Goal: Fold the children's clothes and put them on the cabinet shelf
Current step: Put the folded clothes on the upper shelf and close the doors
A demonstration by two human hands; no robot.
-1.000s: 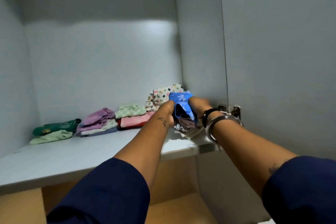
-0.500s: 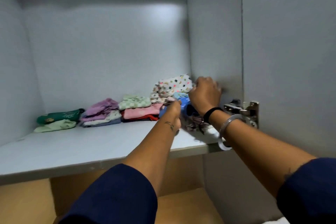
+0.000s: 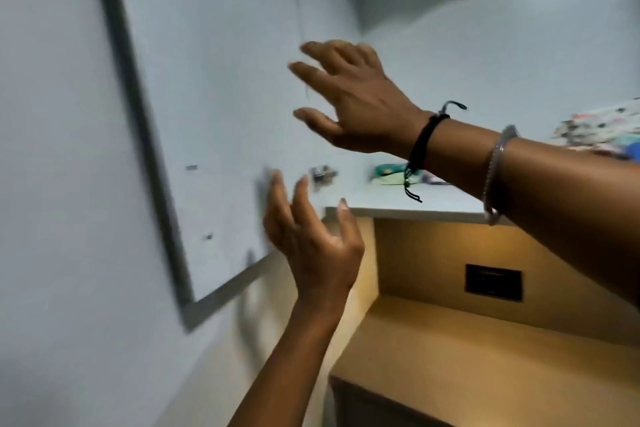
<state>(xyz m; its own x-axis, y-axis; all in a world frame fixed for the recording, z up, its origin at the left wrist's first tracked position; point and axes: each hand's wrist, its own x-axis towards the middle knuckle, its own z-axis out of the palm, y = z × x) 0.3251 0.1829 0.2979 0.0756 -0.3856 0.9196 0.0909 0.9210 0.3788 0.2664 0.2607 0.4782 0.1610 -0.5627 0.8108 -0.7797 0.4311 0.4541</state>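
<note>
Both hands are empty and raised in front of the open left cabinet door (image 3: 221,87). My right hand (image 3: 349,97) reaches left across the view with fingers spread, close to the door's inner face. My left hand (image 3: 311,243) is lower, palm toward me, fingers loosely straight beside the door's bottom edge. Behind my right arm, the white cabinet shelf (image 3: 398,208) carries folded children's clothes: a green folded piece (image 3: 388,173) at the left and a spotted white piece (image 3: 602,125) at the far right edge. The blue garment shows only as a sliver (image 3: 633,151).
A metal hinge (image 3: 322,177) sits where the door meets the cabinet. Below the shelf is a lit wooden niche (image 3: 450,333) with a dark wall plate (image 3: 493,282). The view is motion-blurred.
Both hands let go of the blue garment on the shelf's right side and swung left. The view turned left toward the open door, so the clothes now lie at the right edge.
</note>
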